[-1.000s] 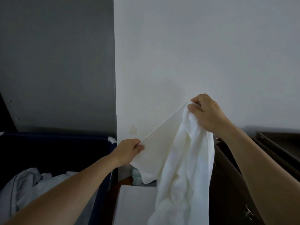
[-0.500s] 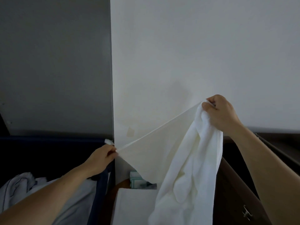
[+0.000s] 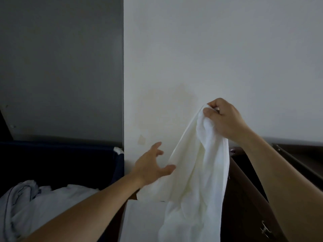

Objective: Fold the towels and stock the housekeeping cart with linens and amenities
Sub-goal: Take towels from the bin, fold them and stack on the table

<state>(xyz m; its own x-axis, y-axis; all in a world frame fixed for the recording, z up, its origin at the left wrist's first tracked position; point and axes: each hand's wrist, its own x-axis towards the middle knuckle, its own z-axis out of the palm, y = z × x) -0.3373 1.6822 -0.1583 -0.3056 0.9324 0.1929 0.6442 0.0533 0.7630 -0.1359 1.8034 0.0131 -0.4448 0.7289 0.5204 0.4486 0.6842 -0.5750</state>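
A white towel (image 3: pixel 195 173) hangs in front of the white wall, bunched at the top. My right hand (image 3: pixel 225 119) pinches its upper corner at chest height. My left hand (image 3: pixel 153 165) is spread with fingers apart just left of the towel's hanging edge, holding nothing; its thumb is at or very near the cloth. The towel's lower part drapes down past a flat white folded linen (image 3: pixel 145 222) at the bottom middle.
A dark blue laundry bin (image 3: pixel 70 154) at the left holds crumpled white linens (image 3: pixel 43 203). A dark brown cabinet (image 3: pixel 248 198) with a metal latch stands at the right. White wall (image 3: pixel 209 58) ahead, grey panel (image 3: pixel 61 67) at the left.
My left hand has let go of the towel's edge and opened, moving right toward the cloth. The stretched edge has fallen slack, and the towel now hangs from my right hand alone.
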